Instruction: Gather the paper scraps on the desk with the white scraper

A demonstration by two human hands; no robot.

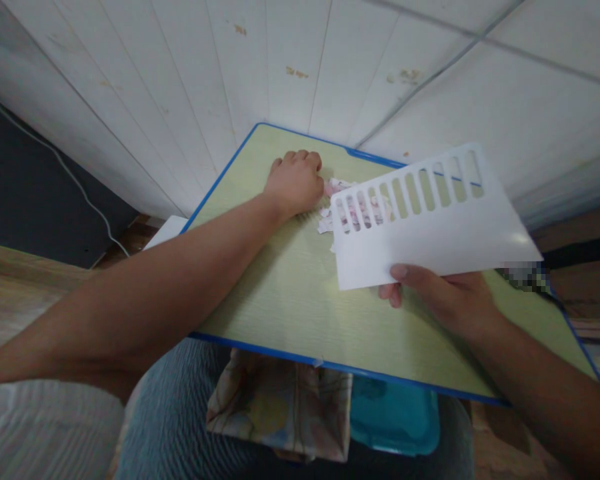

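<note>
A thin white sheet (pixel 420 233) with a row of rounded slots along its far edge is gripped at its near edge by my right hand (pixel 440 293), thumb on top and fingers underneath. The sheet is held tilted above the table. Through the leftmost slots and past its left end I see torn, pinkish-white paper scraps (pixel 325 222) on the tabletop. My left hand (pixel 297 177) rests on the table just left of these scraps, its fingers curled closed. Its palm and fingertips are hidden, so I cannot see what is in it.
The pale green table (pixel 280 293) has a blue rim and stands against a white plank wall (pixel 290 40). At its near edge are a floral cloth pouch (pixel 280 407) and a teal plastic container (pixel 395 417), over my lap. A grey cable (pixel 440 70) runs along the wall.
</note>
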